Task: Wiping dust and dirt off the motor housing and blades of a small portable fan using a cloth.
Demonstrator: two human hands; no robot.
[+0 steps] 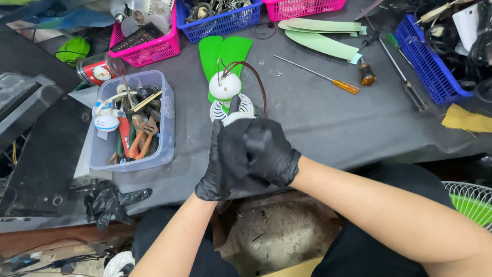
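Note:
Both hands wear black gloves and meet at the near edge of the grey table. My left hand and my right hand are clasped together around the near end of a small white fan motor unit with a vented white housing. A brown wire loops from the motor's top down toward my hands. Green fan blades lie under and behind the motor. What sits inside the grip is hidden by the gloves.
A clear plastic tub of pliers and tools stands at left. Pink basket and blue basket sit behind. An orange-handled screwdriver, other screwdrivers, pale green blades and a blue basket lie right.

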